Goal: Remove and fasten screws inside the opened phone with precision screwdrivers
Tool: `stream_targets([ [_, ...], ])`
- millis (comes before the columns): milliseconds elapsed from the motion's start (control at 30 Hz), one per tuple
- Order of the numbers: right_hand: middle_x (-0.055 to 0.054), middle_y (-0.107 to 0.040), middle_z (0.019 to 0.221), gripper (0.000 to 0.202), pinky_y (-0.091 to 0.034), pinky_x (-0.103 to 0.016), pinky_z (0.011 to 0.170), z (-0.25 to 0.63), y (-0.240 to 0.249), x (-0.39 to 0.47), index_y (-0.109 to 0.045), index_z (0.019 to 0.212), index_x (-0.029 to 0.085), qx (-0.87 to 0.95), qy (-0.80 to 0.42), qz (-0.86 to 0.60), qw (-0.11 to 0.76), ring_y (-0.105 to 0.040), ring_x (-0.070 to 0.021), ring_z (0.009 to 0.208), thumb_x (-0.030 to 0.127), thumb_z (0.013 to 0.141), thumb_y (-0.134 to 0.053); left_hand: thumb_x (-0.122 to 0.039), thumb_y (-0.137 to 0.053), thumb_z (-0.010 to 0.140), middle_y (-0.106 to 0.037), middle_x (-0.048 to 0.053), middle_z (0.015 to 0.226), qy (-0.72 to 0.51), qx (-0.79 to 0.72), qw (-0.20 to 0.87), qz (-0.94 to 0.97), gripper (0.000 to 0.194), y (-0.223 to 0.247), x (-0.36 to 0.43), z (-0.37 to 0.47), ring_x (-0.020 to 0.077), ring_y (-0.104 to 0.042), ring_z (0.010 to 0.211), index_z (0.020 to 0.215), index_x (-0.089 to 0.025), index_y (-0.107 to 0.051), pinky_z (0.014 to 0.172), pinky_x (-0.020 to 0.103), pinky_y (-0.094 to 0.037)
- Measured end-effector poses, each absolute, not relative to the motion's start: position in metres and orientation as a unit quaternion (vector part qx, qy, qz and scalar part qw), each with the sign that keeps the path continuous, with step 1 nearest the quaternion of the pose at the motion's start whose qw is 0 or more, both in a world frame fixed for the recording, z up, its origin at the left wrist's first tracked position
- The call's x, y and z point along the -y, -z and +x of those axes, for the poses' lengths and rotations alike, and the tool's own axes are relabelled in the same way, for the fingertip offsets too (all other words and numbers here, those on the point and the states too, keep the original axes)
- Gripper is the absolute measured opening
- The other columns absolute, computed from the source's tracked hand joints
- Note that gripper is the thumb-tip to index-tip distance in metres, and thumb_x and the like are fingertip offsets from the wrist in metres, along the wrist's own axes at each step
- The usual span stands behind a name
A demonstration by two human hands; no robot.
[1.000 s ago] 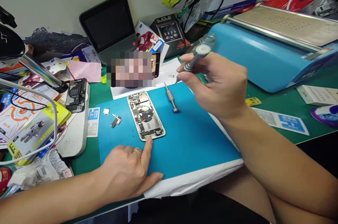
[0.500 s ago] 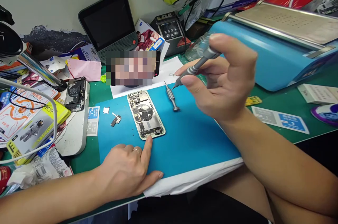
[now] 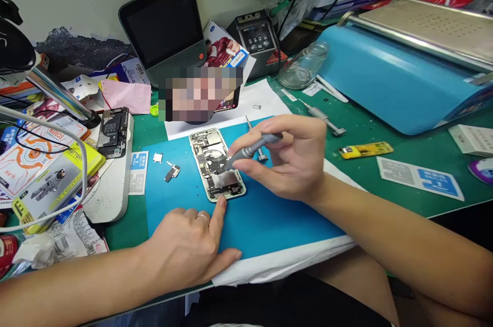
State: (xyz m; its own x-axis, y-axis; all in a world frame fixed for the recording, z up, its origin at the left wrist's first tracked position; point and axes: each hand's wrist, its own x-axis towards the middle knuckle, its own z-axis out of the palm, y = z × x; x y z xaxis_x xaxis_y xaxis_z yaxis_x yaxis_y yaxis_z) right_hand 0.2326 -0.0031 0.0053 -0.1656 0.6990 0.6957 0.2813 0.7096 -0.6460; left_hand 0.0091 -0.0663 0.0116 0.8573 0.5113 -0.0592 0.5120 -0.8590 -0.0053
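An opened phone [image 3: 201, 162], its inner boards and coil exposed, lies on a blue mat [image 3: 269, 219]. My left hand [image 3: 188, 242] rests at its lower end, index fingertip on the bottom edge, thumb spread out on the mat, other fingers curled, nothing held. Above the phone's right side, my right hand [image 3: 298, 162] pinches a grey precision screwdriver [image 3: 252, 146], tilted down to the left; its tip is hard to make out against the phone. Partly behind that hand lies another screwdriver [image 3: 262, 155]. Left of the phone sit a small silver plate [image 3: 157, 157] and a dark metal bracket [image 3: 172, 172].
Another phone body [image 3: 112, 132] lies on a white lamp base [image 3: 115, 204] at left, beside stacked boxes. Farther right are a third screwdriver [image 3: 323, 117], a yellow tool [image 3: 365, 150], a glass jar [image 3: 304, 68] and a large blue machine [image 3: 373, 80]. A smart display [image 3: 162, 21] stands behind.
My right hand has come down and left with the screwdriver, from beside the phone to over it. My left hand keeps its fingertip on the phone's edge. The view has shifted slightly.
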Motion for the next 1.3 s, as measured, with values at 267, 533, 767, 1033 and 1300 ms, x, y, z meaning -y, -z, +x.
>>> stream_targets([
  [267,-0.001,-0.074,0.096,0.027,-0.064,-0.031,0.071,0.227,0.005,0.003,-0.051,0.104,0.028,0.785,-0.304,-0.264,0.470,-0.076,-0.0180,0.084,0.021,0.089,-0.072,-0.058,-0.038,0.104,-0.068,0.006,0.068,0.011,-0.268,0.006,0.963,0.072,-0.010,0.066,0.010,0.0239,-0.068,0.058,0.141,0.002,-0.053,0.049,0.036,-0.053],
  [533,-0.004,-0.072,0.101,0.035,-0.065,-0.028,0.071,0.225,0.015,0.002,-0.041,0.114,0.025,0.834,-0.273,-0.214,0.428,-0.076,-0.0162,0.088,0.017,0.093,-0.069,-0.054,-0.035,0.105,-0.068,0.007,0.067,-0.007,-0.259,0.001,0.966,0.070,-0.010,0.066,0.009,0.0231,-0.067,0.056,0.138,0.004,-0.056,0.048,0.036,-0.052],
  [767,-0.004,-0.073,0.102,0.034,-0.065,-0.028,0.074,0.224,0.015,0.002,-0.041,0.115,0.025,0.831,-0.281,-0.207,0.433,-0.076,-0.0157,0.089,0.019,0.095,-0.068,-0.054,-0.031,0.106,-0.068,0.007,0.066,-0.016,-0.252,-0.001,0.968,0.069,-0.010,0.064,0.009,0.0228,-0.066,0.055,0.133,0.003,-0.059,0.047,0.036,-0.052],
  [1033,-0.004,-0.072,0.101,0.035,-0.065,-0.029,0.075,0.225,0.016,0.002,-0.042,0.117,0.025,0.827,-0.282,-0.204,0.441,-0.075,-0.0161,0.090,0.019,0.095,-0.068,-0.052,-0.026,0.107,-0.066,0.006,0.064,-0.027,-0.252,-0.004,0.967,0.069,-0.008,0.065,0.008,0.0227,-0.066,0.053,0.133,0.004,-0.059,0.045,0.036,-0.051],
  [1300,-0.004,-0.073,0.103,0.035,-0.064,-0.028,0.074,0.226,0.015,0.003,-0.042,0.116,0.025,0.832,-0.283,-0.205,0.430,-0.075,-0.0158,0.090,0.019,0.095,-0.068,-0.052,-0.027,0.107,-0.066,0.005,0.064,-0.023,-0.250,-0.004,0.968,0.068,-0.008,0.064,0.009,0.0224,-0.066,0.054,0.131,0.003,-0.060,0.046,0.035,-0.051],
])
